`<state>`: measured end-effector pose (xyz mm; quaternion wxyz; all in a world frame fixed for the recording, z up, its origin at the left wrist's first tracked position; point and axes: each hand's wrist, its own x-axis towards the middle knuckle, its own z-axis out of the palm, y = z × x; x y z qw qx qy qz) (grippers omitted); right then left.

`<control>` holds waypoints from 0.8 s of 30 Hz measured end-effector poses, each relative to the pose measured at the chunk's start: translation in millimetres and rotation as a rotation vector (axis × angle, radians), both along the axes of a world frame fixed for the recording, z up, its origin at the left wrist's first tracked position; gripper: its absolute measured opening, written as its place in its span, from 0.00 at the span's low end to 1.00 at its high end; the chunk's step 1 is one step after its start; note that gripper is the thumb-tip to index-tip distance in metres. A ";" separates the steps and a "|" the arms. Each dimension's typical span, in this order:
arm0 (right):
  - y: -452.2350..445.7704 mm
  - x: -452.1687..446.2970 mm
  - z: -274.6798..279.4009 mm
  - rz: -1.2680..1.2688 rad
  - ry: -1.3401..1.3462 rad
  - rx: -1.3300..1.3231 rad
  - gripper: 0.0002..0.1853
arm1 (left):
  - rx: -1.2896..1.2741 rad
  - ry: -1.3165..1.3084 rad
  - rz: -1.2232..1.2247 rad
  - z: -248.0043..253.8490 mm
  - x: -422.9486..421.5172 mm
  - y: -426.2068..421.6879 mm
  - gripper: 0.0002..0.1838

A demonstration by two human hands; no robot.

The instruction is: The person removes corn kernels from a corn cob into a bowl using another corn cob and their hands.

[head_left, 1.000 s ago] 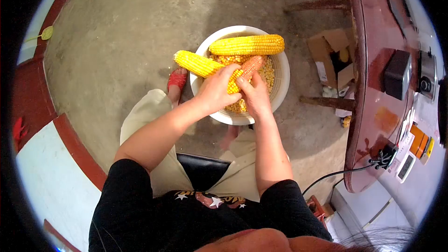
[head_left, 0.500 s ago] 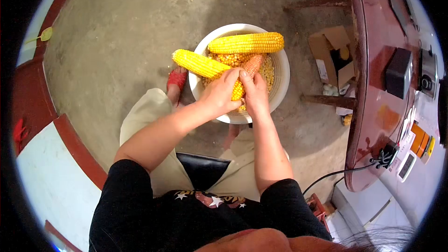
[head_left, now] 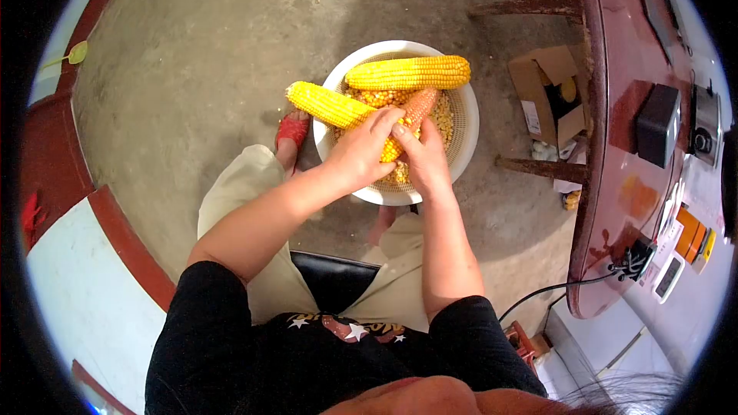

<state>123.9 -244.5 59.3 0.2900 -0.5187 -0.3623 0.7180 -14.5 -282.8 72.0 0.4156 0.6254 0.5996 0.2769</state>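
Centrally in the frame, the left hand (head_left: 361,152) and right hand (head_left: 425,158) grip one cob (head_left: 417,111) over the basket (head_left: 470,134). Its long axis slants toward the upper right, bare end (head_left: 426,97) outward; each hand flanks one side, equally near. Finger contact underneath cannot be confirmed.

I have the left forearm (head_left: 269,219) slanting forward and inward, the right forearm (head_left: 448,250) reaching nearly straight ahead. The left hand (head_left: 360,152) is curled, its back up, beside the right hand (head_left: 427,160), whose thumb (head_left: 401,134) points toward it.
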 end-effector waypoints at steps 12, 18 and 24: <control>6.3 9.0 6.1 -0.098 0.302 -0.243 0.22 | 0.023 -0.030 -0.005 -4.2 -4.5 4.7 0.41; -3.3 1.2 -18.7 -0.152 0.095 -0.130 0.22 | 0.039 0.078 -0.054 -6.7 2.8 -3.9 0.40; 5.6 10.4 -4.2 -0.062 0.177 -0.225 0.20 | -0.209 -0.228 0.045 6.0 -9.6 11.5 0.39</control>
